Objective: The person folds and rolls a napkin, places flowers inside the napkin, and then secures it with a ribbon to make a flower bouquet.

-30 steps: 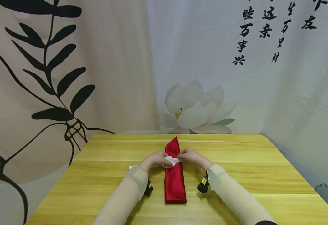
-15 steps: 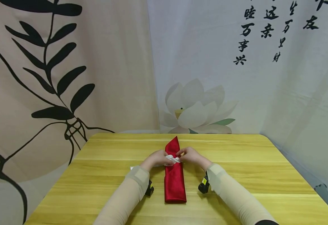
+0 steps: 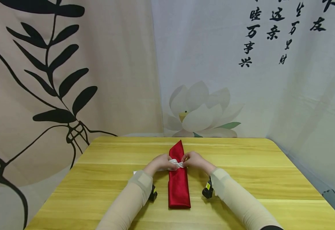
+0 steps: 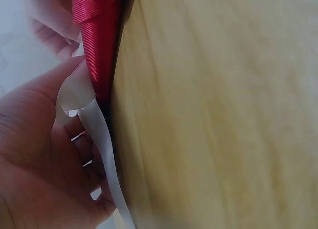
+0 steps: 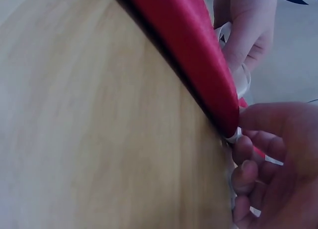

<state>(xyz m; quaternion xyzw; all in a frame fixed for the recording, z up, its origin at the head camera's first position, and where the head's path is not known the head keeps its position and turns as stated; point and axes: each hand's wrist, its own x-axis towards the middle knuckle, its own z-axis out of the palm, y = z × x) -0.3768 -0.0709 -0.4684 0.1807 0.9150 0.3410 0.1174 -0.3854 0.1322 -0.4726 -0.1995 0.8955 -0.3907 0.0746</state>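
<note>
A folded red satin cloth (image 3: 179,189) lies lengthwise on the wooden table, its pointed end away from me. Around its upper part runs a white ribbon (image 4: 102,132), crossed over on top, with a loose tail trailing to the left. My left hand (image 3: 159,162) holds the ribbon at the cloth's left edge, thumb over the band; in the left wrist view a ribbon loop bulges beside that thumb. On the opposite edge, my right hand (image 3: 197,160) pinches the ribbon with thumb and fingertips. Its other fingers curl loosely near the tabletop in the right wrist view.
The yellow wooden table (image 3: 242,179) spreads out on both sides of the cloth. Behind its far edge hangs a printed curtain (image 3: 121,64) with dark leaves, a lotus and writing. A small black wrist device (image 3: 207,189) sits below each forearm.
My right fingers spread over the ribbon half a second ago, then drew together again at the cloth's right edge. The left hand and the cloth have stayed nearly in place.
</note>
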